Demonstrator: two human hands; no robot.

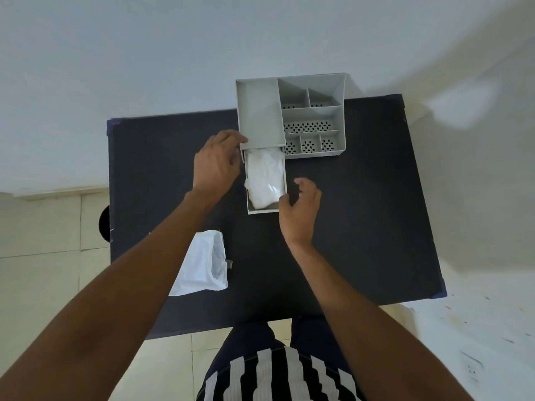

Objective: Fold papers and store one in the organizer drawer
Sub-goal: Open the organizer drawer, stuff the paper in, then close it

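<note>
Head view: I see the organizer (292,117) on the dark surface (362,227), drawer (265,211) pulled out, folded paper (265,178) inside. Left hand (215,163) fingers touch the organizer corner, loosely curled; right hand (299,209) fingers apart beside the drawer. Second paper (202,264) lies near the front edge.

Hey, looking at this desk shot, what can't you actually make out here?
- Second paper, head view: left part hidden behind the left forearm.
- Drawer back end: hidden inside the organizer.
- Folded paper in the drawer: folds too washed out to read.
- Right hand: contact with the drawer rim unclear.
</note>
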